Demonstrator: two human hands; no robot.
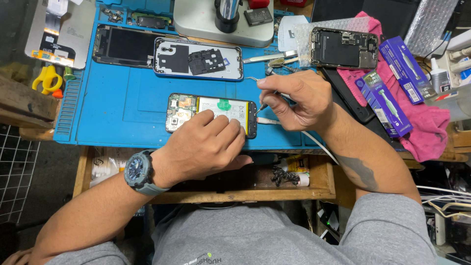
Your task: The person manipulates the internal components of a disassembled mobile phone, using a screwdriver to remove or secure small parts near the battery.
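The opened black smartphone with its back cover off lies flat near the front edge of the blue rubber work mat, showing a white battery with a green sticker and a circuit board at its left end. The left hand rests over its lower half, fingers curled and pressing it down. The right hand pinches a thin metal tool whose tip meets the phone's right end, where a white cable plugs in. Below, an open wooden drawer holds black screws and small bottles. Behind lie a grey phone back cover and a pink cloth.
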